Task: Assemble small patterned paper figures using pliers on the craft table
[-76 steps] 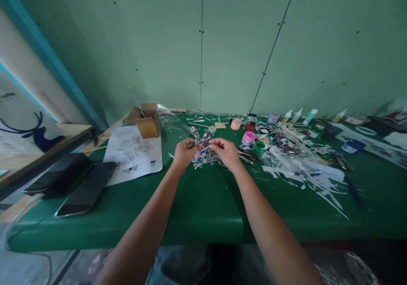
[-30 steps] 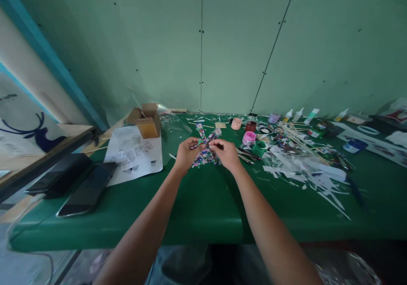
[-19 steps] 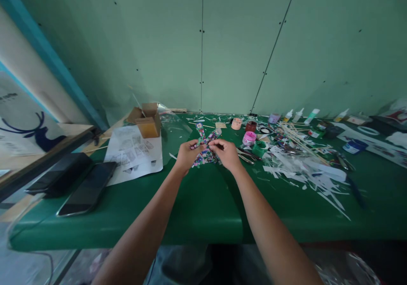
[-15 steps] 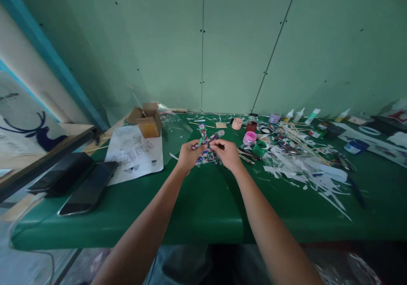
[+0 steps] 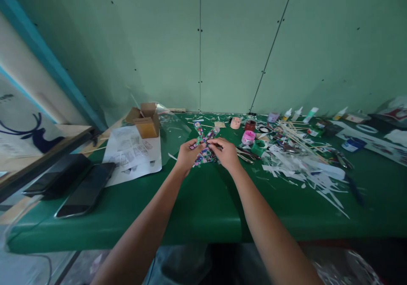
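Between my two hands, above the green-covered table (image 5: 203, 200), is a small multicoloured patterned piece (image 5: 206, 156) with two upright, ear-like strips that spread into a V. My left hand (image 5: 188, 154) grips its left side, thumb pressed against the fingers. On the right side, my right hand (image 5: 225, 150) pinches the piece near the base of the right strip. The fingers cover part of it, so its full shape is hidden. Scissors (image 5: 246, 155) lie just right of my right hand, close to an open pink paint jar (image 5: 248, 138) and a green jar (image 5: 259, 148).
Paper scraps (image 5: 299, 166) and thin wooden sticks (image 5: 299, 141) cover the right side. Glue bottles (image 5: 297, 113) stand behind them. At left are a cardboard box (image 5: 148, 126), printed sheets (image 5: 133, 153) and a phone (image 5: 85, 189). A green wall (image 5: 159, 43) rises behind the table.
The right strip of the patterned piece now stands more upright, and the left one leans further left. Both hands keep their hold. The whole view has shifted slightly.
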The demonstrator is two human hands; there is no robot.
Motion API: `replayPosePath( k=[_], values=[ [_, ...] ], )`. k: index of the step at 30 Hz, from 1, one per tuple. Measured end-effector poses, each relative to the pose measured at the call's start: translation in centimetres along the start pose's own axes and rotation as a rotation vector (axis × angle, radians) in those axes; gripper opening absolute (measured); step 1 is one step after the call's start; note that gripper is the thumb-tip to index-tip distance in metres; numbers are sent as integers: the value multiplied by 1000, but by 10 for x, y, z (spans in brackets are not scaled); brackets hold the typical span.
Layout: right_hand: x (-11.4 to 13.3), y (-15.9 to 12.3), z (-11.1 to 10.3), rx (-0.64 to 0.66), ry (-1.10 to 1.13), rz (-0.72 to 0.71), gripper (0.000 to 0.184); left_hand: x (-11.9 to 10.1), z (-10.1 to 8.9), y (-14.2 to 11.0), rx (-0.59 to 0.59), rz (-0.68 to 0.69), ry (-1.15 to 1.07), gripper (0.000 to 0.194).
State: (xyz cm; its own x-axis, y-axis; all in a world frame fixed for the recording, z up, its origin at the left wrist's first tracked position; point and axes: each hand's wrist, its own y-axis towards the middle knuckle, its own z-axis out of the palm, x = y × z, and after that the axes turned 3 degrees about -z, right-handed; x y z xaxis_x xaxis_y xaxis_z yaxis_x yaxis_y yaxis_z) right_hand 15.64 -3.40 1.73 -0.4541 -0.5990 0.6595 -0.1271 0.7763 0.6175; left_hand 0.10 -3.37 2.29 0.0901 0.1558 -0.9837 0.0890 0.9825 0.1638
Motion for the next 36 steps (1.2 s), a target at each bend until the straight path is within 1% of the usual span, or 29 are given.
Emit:
replayPosePath(
  k=[2,4,8,10,14,17,21,25,30,33,36],
  values=[
    [1,-1,-1,6,-53,-60,17,0,1,-1,17,-34,-72,29],
    [1,-1,-1,12,-73,-87,17,-1,2,-1,26,-55,-111,29],
    [0,-1,-3,44,-73,-88,17,0,3,-1,20,-29,-79,28],
    [-1,0,-3,55,-53,-65,16,0,2,-1,26,-20,-60,28],
    [-2,1,-2,54,38,44,15,1,2,-1,15,-5,-1,27],
    [-1,2,-2,19,93,102,15,1,2,-2,4,20,36,27],
    [-2,3,-3,-25,154,141,18,-1,1,-2,26,26,64,31],
    [-4,2,-2,-16,164,117,13,-2,0,-2,12,43,88,32],
    [-1,2,-3,-5,118,115,14,0,1,-1,4,60,99,32],
    [1,2,-4,14,65,55,14,2,1,-1,-2,43,51,29],
    [1,1,-3,-4,21,-1,14,2,2,0,-16,21,-8,29]
  ],
)
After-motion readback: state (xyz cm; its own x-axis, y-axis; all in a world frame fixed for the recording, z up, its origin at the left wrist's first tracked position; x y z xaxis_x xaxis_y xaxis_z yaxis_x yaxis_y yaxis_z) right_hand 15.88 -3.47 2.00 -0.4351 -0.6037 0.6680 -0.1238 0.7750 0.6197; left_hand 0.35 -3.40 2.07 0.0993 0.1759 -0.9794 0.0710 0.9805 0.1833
